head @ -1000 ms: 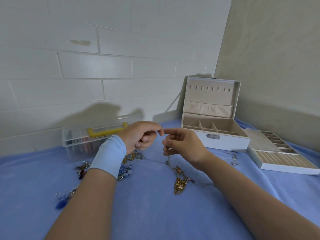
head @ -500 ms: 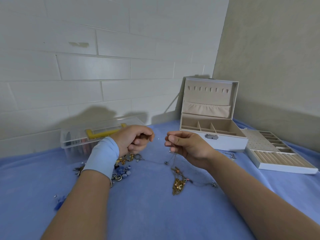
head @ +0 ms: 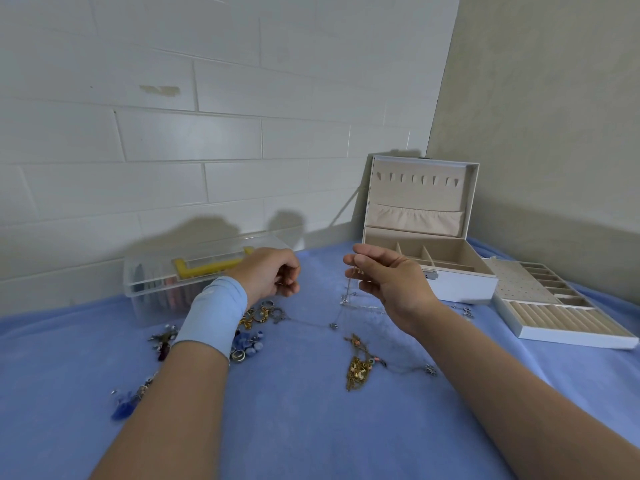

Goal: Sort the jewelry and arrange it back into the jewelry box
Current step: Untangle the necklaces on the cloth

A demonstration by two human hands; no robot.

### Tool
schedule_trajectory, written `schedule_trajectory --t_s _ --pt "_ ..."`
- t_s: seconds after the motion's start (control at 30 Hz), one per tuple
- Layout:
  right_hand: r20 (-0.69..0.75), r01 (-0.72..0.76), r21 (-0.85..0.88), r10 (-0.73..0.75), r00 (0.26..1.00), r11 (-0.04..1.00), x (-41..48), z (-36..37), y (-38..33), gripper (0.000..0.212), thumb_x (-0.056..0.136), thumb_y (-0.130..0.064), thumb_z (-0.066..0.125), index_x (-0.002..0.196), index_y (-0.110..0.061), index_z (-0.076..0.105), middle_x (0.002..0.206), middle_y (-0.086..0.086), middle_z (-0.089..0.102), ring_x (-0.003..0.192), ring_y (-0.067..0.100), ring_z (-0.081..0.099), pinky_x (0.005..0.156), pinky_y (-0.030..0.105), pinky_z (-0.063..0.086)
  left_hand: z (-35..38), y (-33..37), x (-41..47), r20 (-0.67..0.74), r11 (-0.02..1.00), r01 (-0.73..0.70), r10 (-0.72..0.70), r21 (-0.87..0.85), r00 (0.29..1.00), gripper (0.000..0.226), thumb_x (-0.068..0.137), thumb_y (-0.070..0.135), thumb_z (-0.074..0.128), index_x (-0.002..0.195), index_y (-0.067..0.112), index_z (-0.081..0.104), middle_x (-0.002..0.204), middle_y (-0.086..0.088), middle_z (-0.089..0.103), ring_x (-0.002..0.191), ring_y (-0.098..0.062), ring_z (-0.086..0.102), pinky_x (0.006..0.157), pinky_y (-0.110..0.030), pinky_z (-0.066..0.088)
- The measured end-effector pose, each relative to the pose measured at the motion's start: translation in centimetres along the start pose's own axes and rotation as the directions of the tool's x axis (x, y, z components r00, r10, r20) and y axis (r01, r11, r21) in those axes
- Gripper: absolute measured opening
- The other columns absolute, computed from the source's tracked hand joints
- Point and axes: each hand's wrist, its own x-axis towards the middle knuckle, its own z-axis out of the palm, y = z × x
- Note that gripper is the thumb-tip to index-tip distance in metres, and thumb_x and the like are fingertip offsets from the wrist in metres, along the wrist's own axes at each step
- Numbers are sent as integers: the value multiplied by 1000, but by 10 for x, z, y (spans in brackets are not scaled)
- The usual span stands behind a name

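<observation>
A thin silver chain (head: 349, 289) is pinched between the thumb and forefinger of the right hand (head: 389, 280), which is held above the blue cloth (head: 311, 427) just in front of the open jewelry box (head: 462, 287). The chain is seen hanging from the fingertips down to the cloth, where its lower part lies and runs leftward toward the left hand (head: 268, 273). The left hand's fingers are curled inward (whether anything is held between them cannot be told), and a light blue wristband (head: 213, 311) is worn on that wrist. A heap of gold rings and blue beads (head: 251, 327) is spread on the cloth beneath the wrist, and a gold necklace (head: 358, 365) is laid between the forearms. A loose tray (head: 568, 320) is set just right of the box, and a clear plastic case (head: 152, 289) is placed by the wall behind the left hand.
</observation>
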Motion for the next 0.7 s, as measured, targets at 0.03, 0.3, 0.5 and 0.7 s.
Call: schedule_trajectory --t_s 0.03,0.3,0.5,0.7 --pt "-4 7 -12 -7 1000 1000 0 0 0 14 95 -4 65 104 -12 71 94 3 79 77 14 72 70 25 52 2 0 1 -13 1000 5 -5 -14 1000 36 88 0 47 52 3 52 55 -9 46 51 -22 51 46 -24 42" --pt "-7 46 -99 -47 999 994 0 -1 2 15 92 2 67 98 -9 74 87 6 77 71 14 69 65 24 53 -6 6 -5 78 998 -22 17 58 997 26 91 11 48 65 14 51 51 3 23 46 -14 14 44 -18 11" --pt "-9 71 -267 -76 997 961 1 -6 6 21 90 7 68 92 -13 75 84 7 75 73 16 73 64 21 55 -6 8 -6 31 995 -96 97 -31 995 26 88 9 47 63 12 50 50 1 22 47 -15 16 46 -23 11" --pt "-11 85 -363 -95 995 928 2 -5 8 27 88 10 68 92 -16 75 90 10 74 73 13 73 66 19 57 -6 5 -7 -5 988 -127 127 -84 992 28 86 12 49 58 11 52 52 -4 37 46 -20 31 49 -28 21"
